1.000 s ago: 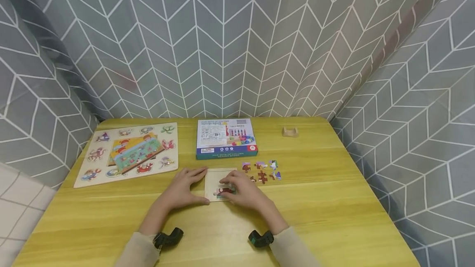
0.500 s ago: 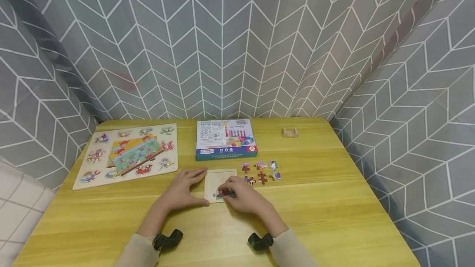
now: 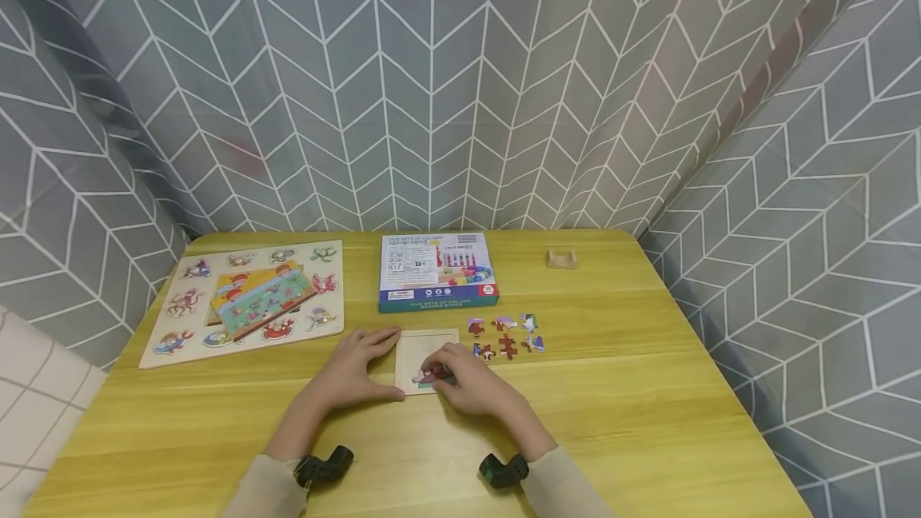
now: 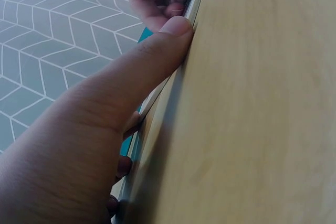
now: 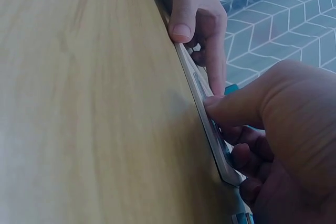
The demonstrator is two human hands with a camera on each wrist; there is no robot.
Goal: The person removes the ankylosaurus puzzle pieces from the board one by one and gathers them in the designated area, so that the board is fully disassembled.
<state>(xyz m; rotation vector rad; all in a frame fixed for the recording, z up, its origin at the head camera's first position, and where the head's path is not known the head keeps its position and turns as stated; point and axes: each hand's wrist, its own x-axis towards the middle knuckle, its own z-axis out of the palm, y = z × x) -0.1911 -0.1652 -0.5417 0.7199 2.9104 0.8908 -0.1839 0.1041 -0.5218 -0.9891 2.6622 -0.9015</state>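
Note:
A small square wooden puzzle tray [image 3: 413,348] lies on the table, with a few joined pieces in its front right part. My left hand [image 3: 350,372] holds the tray's left side, thumb at the front corner and fingertips at the back corner. Over the tray's right half, my right hand [image 3: 471,384] bends down and pinches a jigsaw piece [image 3: 444,380] between thumb and fingers, low against the tray. The hand hides much of that piece. In the right wrist view the thumb [image 5: 218,107] lies over the tray's edge. Loose jigsaw pieces [image 3: 508,347] lie just right of the tray.
Behind the tray stands a flat toy box [image 3: 439,302]. A large wooden board [image 3: 161,342] with sea-animal shapes, bearing two picture puzzles [image 3: 266,302], lies at the left. A small wooden holder [image 3: 562,259] sits at the back right. Patterned curtains [image 3: 460,102] surround the table.
My right hand has lowered slightly toward the tray's front right, its fingers closing in over the pieces there. The left hand keeps its place on the tray.

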